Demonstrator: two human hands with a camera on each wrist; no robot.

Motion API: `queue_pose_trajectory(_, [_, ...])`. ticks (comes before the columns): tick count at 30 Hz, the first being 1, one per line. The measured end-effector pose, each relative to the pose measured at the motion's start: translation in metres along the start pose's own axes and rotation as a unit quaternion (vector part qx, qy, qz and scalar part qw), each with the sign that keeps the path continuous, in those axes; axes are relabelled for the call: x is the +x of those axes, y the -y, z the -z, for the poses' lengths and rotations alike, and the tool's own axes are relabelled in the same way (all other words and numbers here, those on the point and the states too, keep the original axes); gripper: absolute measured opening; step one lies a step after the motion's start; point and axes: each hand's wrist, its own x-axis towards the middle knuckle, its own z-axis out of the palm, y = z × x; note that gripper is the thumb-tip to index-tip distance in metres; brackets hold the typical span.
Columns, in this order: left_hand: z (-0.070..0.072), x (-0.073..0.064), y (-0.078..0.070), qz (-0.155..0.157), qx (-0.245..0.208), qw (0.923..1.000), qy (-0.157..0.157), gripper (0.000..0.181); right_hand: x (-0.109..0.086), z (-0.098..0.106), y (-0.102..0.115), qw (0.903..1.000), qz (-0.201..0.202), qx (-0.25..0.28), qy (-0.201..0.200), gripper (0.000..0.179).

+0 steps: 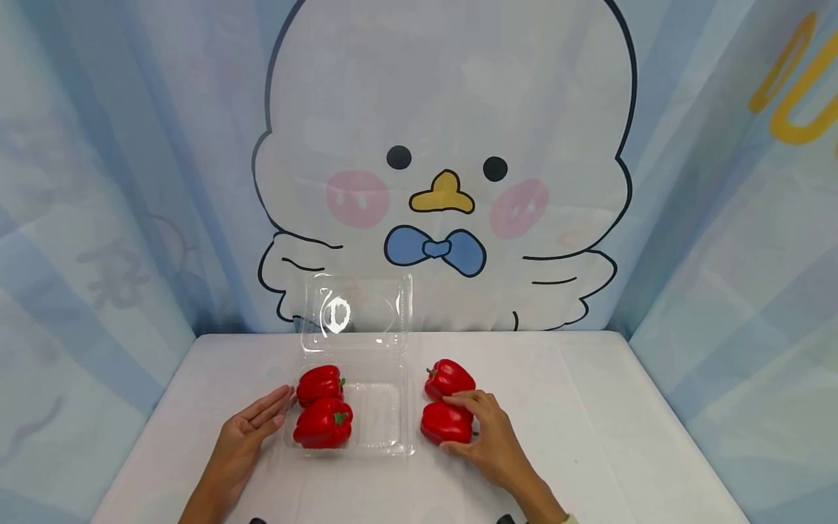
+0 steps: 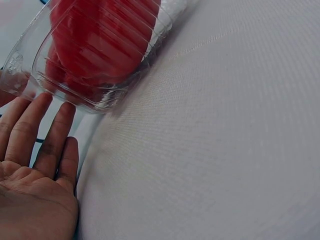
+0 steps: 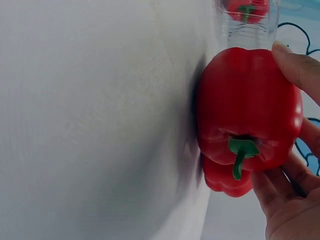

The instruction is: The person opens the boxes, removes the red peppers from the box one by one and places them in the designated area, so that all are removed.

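Observation:
My right hand holds a red bell pepper on the table, thumb on its near side and fingers on its far side. In the right wrist view this bell pepper shows its green stem. Just behind it lies another red bell pepper. To the left, a clear plastic clamshell box has its lid raised. Two red bell peppers sit in the box's left half, one behind the other. My left hand has straight fingers, with fingertips right at the box's left wall.
The white-covered table runs back to a curtain printed with a cartoon bird. Light blue curtains hang at both sides. Small dark objects show at the bottom edge of the head view.

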Motion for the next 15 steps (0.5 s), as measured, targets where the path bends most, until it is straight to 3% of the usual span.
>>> queue_pose_trajectory(10, [0.0,0.0,0.0,-0.001,-0.003,1.0,0.002,0.078,0.0,0.004,0.011,0.9997,0.014,0.018,-0.007,0.071])
queue_pose_trajectory(15, [0.0,-0.001,0.0,-0.002,-0.009,0.9999,0.005,0.077,0.003,0.007,0.021,0.9979,0.035,0.053,-0.015,0.073])
